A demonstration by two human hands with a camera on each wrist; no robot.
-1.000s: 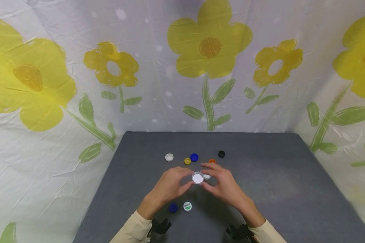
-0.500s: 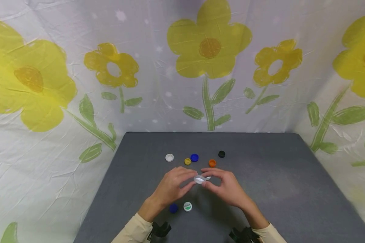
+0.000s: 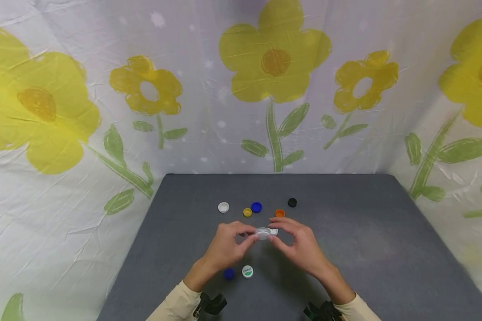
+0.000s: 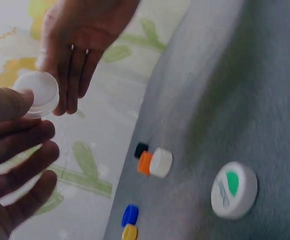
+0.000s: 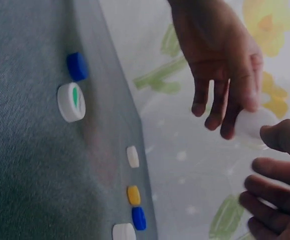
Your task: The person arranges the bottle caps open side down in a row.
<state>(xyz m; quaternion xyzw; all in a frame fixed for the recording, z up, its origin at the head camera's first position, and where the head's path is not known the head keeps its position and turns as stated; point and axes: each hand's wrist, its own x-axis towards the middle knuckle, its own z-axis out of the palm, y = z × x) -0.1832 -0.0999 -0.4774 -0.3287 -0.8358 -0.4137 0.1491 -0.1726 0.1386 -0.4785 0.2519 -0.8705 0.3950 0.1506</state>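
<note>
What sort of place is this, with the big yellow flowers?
It looks like an indoor spot curtained off for tabletop work, perhaps a little booth: a flower-printed sheet hangs behind and beside a grey table, where small coloured caps are laid out.

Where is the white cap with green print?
In the head view, the green-printed white cap lies on the near side of the table, just right of the dark blue cap.

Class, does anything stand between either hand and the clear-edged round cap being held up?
Nothing visible. The left hand pinches the clear-edged cap; the right hand is at its opposite edge. The white cap behind it lies on the table, not between.
</note>
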